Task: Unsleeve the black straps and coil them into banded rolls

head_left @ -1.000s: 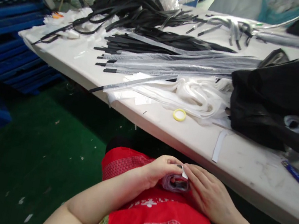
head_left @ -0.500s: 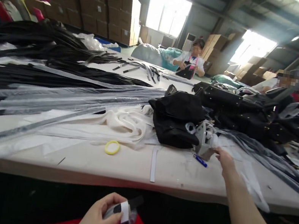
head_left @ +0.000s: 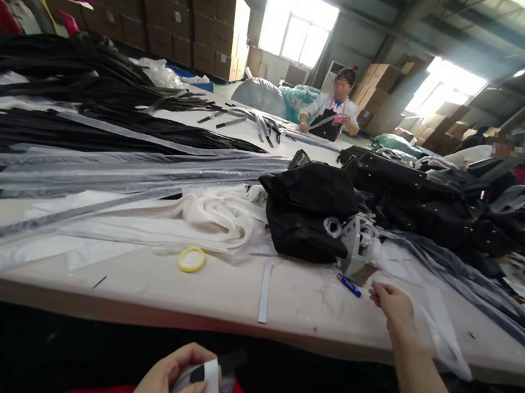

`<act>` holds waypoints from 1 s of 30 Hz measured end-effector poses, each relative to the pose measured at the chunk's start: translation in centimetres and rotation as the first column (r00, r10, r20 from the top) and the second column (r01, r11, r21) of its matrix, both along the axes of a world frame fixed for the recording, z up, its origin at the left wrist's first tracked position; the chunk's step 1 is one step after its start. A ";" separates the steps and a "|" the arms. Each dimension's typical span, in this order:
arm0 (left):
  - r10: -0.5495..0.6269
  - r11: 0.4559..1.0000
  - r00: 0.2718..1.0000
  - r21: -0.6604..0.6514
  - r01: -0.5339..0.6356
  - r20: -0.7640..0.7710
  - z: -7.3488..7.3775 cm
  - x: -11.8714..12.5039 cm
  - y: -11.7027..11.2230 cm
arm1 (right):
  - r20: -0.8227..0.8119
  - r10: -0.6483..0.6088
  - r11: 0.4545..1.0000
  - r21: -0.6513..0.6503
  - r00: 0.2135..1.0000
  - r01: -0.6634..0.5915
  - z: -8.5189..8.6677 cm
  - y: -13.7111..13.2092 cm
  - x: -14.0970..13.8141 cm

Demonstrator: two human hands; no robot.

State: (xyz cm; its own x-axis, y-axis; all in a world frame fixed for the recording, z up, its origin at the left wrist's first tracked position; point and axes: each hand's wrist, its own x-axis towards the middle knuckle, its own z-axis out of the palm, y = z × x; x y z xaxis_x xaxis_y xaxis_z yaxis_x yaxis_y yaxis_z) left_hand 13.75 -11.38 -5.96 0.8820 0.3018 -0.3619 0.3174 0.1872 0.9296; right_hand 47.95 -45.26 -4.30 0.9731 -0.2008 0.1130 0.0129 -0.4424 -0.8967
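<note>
My left hand (head_left: 172, 377) is closed around a coiled black strap (head_left: 229, 360) in clear plastic, with a white band (head_left: 211, 377) across it, below the table's front edge. My right hand (head_left: 392, 304) reaches over the table with its fingertips pinched together; anything between them is too small to make out. Just beyond those fingers stands a grey tape dispenser (head_left: 356, 254), apart from them. A blue pen (head_left: 349, 285) lies in front of the dispenser. Beside it is a folded black fabric bag (head_left: 310, 212).
A yellow ring (head_left: 191, 259) and a white strip (head_left: 265, 292) lie near the table's edge (head_left: 142, 301). Bundled black straps (head_left: 40, 133) cover the left side, white webbing (head_left: 218, 216) the middle. Black bags (head_left: 434, 200) are piled right. Across the table a co-worker (head_left: 334, 107) handles a bag.
My right hand has drawn back from the tape dispenser, slightly down and toward me. My left hand still grips the strap, a little lower and further left. The co-worker's hand has lowered.
</note>
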 end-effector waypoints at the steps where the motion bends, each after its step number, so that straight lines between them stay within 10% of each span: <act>1: 0.023 1.000 1.000 0.004 -0.023 0.009 0.2 0.1 0.1 | -0.015 0.012 1.000 0.008 1.000 -0.012 0.2 0.4 -1.1; 6: 0.099 0.991 0.992 0.080 -0.105 0.076 0.9 0.7 -0.5 | -0.024 0.354 0.933 0.073 0.935 -0.352 1.8 7.6 -10.5; 10: 0.183 0.962 0.968 0.170 -0.212 0.170 0.7 0.6 -1.1 | -0.162 0.761 0.648 0.240 0.628 -0.723 2.4 15.3 -19.3; 14: 0.229 0.908 0.950 0.305 -0.288 0.213 0.8 -0.5 -0.9 | -0.231 0.886 0.462 0.380 0.402 -0.801 0.7 19.6 -23.5; 25: 0.294 0.812 0.919 0.438 -0.385 0.263 0.8 -1.9 -0.1 | -0.397 0.882 0.450 0.542 0.255 -0.710 -1.7 22.3 -23.8; 30: 0.348 0.766 0.903 0.479 -0.429 0.253 0.8 -2.2 -0.1 | -0.336 0.924 0.361 0.604 0.184 -0.711 -1.2 23.2 -24.7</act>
